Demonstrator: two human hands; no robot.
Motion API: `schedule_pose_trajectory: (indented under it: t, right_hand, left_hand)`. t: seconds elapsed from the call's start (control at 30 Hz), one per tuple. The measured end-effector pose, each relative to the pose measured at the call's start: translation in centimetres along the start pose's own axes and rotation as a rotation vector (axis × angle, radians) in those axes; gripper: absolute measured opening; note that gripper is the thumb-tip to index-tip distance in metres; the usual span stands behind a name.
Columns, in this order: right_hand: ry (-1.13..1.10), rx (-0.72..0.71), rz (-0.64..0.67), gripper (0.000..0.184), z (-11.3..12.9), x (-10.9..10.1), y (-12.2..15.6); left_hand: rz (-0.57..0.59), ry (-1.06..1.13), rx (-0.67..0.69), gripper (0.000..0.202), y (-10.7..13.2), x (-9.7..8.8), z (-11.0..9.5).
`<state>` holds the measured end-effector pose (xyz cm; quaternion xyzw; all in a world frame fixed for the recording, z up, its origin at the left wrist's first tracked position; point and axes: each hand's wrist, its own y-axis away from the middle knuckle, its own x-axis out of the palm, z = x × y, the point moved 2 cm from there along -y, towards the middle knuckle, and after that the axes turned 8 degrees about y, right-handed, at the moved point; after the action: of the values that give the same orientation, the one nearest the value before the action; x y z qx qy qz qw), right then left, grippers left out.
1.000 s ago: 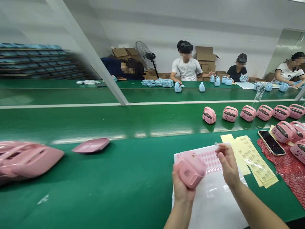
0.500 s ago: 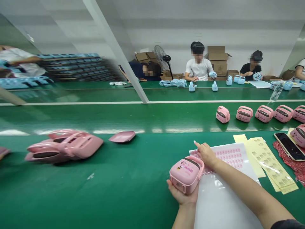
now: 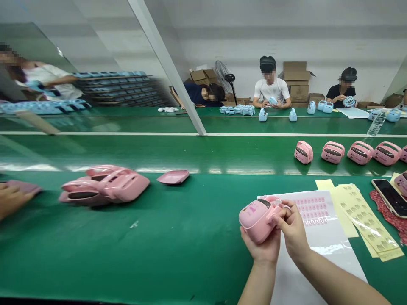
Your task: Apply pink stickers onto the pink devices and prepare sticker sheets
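Observation:
A small pink plastic case (image 3: 254,216) with a carry handle and a printed lid rests tilted in my left hand (image 3: 263,250), whose fingers wrap its underside. My right hand (image 3: 291,226) is closed, thumb and fingers pinched at the handle side of the case. A small pale, clear-looking sticker (image 3: 277,203) shows at these fingertips; its edges are hard to make out. Beneath my hands lies a white sheet (image 3: 330,250) bearing rows of small pink stickers (image 3: 313,207).
More pink cases (image 3: 333,152) stand in a row beyond. Yellow sticker sheets (image 3: 365,220) and a phone (image 3: 389,197) lie to the right. Stacked pink cases (image 3: 108,186) and a pink lid (image 3: 173,177) are left. Another person's hand (image 3: 12,199) touches a pink part. Co-workers handle blue cases across.
My right hand has come back from the sticker sheet to the handle side of the case. My left hand has turned and tilted the case. At far left another person's hand has appeared.

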<state>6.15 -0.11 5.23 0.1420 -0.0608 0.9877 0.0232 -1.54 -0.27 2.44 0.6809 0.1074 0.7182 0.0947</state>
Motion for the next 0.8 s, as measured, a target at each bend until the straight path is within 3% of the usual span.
schedule_pose_trajectory:
  t: [0.33, 0.43, 0.53, 0.67, 0.73, 0.8]
  right_hand:
    - [0.114, -0.167, -0.187, 0.028, 1.5, 0.2, 1.0]
    - [0.273, -0.311, -0.223, 0.021, 1.3, 0.1, 1.3]
    - [0.528, -0.559, -0.224, 0.017, 1.3, -0.2, 1.3]
    - [0.866, -0.888, -0.192, 0.03, 2.0, -1.1, 0.7]
    - [0.926, -0.9, -0.188, 0.043, 2.3, -1.6, 0.2]
    - [0.929, -0.822, -0.137, 0.055, 2.5, -2.0, -0.5]
  left_hand:
    - [0.09, 0.006, -0.13, 0.064, 0.9, 0.9, 1.5]
    - [0.049, 0.028, -0.136, 0.06, 0.9, 0.4, 1.4]
    - [0.019, 0.023, -0.125, 0.058, 0.8, -0.3, 1.0]
    - [0.031, 0.024, -0.131, 0.058, 0.8, -0.3, 0.7]
    - [0.022, 0.043, -0.115, 0.058, 0.9, 0.2, 0.7]
    - [0.03, 0.061, -0.093, 0.057, 1.0, 0.9, 0.8]
